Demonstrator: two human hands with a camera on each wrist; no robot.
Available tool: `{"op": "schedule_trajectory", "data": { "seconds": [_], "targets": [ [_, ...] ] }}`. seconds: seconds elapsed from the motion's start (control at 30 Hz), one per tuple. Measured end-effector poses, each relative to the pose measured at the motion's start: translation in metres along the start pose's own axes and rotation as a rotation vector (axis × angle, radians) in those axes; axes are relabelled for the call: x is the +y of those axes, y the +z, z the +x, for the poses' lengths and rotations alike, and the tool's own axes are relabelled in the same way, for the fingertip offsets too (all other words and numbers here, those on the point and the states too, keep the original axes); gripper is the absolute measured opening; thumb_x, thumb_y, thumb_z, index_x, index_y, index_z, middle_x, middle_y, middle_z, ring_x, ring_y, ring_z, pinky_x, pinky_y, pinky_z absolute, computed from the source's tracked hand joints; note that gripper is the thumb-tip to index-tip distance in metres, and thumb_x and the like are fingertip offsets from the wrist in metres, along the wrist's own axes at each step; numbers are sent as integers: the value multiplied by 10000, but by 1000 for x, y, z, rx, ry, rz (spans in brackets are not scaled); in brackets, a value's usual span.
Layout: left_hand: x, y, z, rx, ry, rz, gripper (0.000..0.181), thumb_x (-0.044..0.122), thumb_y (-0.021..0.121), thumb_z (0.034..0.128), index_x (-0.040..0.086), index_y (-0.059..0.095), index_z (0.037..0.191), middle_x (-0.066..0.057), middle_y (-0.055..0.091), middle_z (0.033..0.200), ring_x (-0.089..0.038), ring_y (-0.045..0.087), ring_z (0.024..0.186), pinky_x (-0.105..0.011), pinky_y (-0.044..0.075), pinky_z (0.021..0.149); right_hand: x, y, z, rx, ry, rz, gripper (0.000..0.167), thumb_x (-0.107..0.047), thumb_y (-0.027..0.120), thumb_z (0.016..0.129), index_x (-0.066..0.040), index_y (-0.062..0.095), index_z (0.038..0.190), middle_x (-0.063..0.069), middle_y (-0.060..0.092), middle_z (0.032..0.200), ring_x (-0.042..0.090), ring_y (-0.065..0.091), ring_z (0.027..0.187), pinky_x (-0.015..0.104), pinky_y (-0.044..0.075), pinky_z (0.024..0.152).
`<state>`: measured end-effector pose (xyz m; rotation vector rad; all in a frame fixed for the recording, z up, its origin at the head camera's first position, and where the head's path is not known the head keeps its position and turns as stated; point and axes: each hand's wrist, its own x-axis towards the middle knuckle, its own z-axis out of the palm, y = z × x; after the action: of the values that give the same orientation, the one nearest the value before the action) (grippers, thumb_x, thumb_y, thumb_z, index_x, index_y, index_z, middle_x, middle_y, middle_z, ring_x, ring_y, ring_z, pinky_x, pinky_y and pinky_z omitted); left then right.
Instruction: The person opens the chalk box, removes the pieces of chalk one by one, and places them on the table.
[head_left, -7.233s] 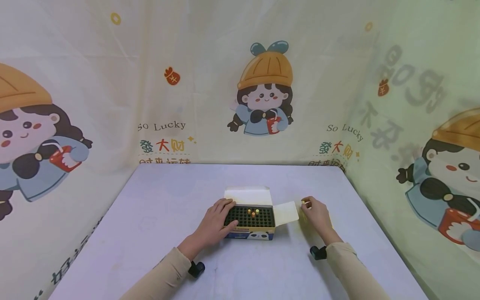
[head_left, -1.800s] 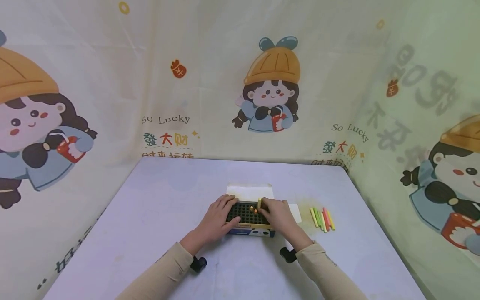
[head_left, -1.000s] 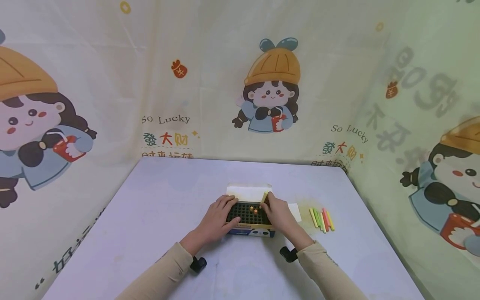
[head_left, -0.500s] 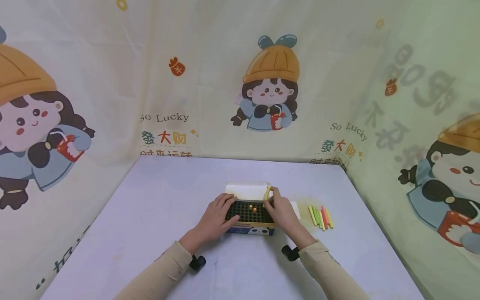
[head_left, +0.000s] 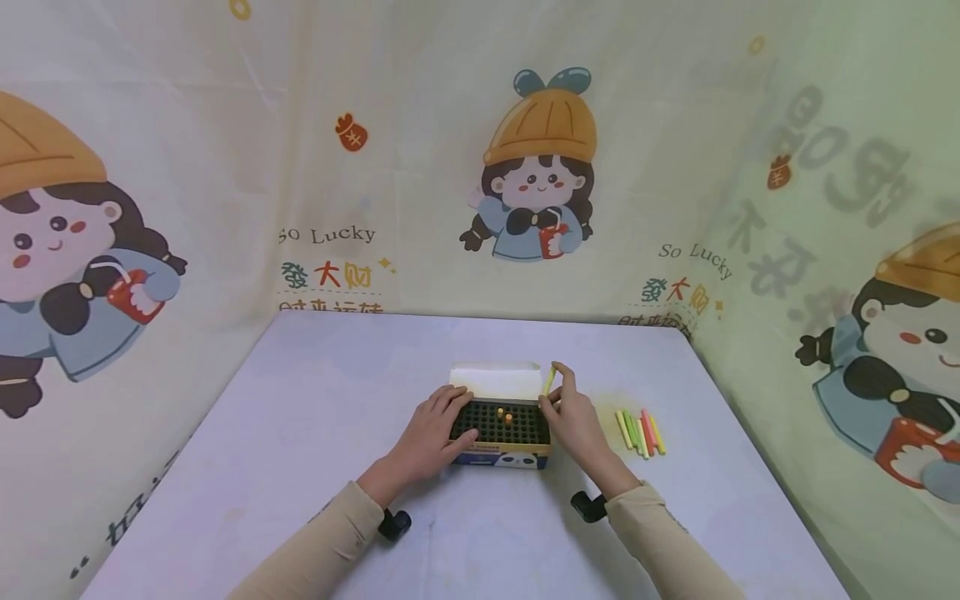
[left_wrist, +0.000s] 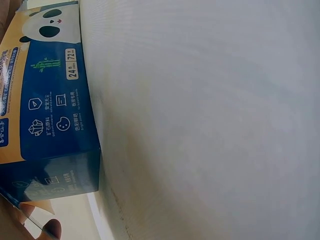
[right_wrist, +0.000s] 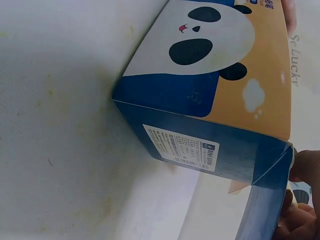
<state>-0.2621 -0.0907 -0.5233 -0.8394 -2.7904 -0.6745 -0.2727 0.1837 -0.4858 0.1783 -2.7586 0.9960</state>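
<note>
A blue and yellow chalk box [head_left: 517, 460] with a panda on its front stands on the table, lid up, showing a black grid of holes. Two orange chalk sticks [head_left: 508, 419] poke up from the grid. My left hand [head_left: 427, 433] holds the box's left end, thumb over the front edge and fingers toward the back corner. At the box's back right corner, my right hand [head_left: 577, 421] pinches a yellow chalk stick [head_left: 549, 382], tilted, between thumb and index finger. In the right wrist view, the box's side [right_wrist: 200, 145] hides most of that stick.
On the table [head_left: 337, 375] right of my right hand lie several chalk sticks [head_left: 641, 433] in yellow, green, pink and red, side by side. The box's white lid flap [head_left: 495, 382] leans up behind the grid. A printed curtain [head_left: 420, 167] surrounds the table.
Earlier the right hand was out to the right, then over the grid. It has since drawn the yellow chalk up and rightward. Fewer sticks show in the grid; the left hand stays on the box.
</note>
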Motion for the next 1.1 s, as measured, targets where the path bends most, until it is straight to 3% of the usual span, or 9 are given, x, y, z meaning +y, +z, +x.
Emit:
{"op": "schedule_trajectory", "data": {
  "seconds": [0.53,0.77,0.93,1.1],
  "targets": [
    [-1,-1,1,-11,7,4,706,544,469,1074,127,330,1627,-105,344,1649,-331,254,1558,-593,293,1211,9,-8,-3,60,34,43,655,-130,577,1005,-75,271,1582,119,704,975,128,555,566,290,439,478],
    [-1,-2,0,-20,-4,8,711,558,451,1076,134,323,1631,-99,339,1653,-328,247,1562,-589,288,1216,21,-16,-1,89,51,-4,647,-127,607,987,-75,309,1559,142,721,966,165,583,617,293,459,528],
    [-1,-3,0,-15,0,7,706,554,457,1075,132,330,1627,-101,347,1646,-330,260,1555,-595,299,1208,31,-21,-1,130,81,-85,637,-143,622,976,-104,346,1548,161,748,999,221,603,624,412,489,666],
    [-1,-5,1,-13,4,6,703,550,462,1075,130,336,1624,-103,351,1643,-329,264,1553,-594,304,1204,42,-28,-3,123,150,-90,625,-169,593,992,-134,335,1561,174,744,1051,232,612,656,376,463,637]
  ]
}}
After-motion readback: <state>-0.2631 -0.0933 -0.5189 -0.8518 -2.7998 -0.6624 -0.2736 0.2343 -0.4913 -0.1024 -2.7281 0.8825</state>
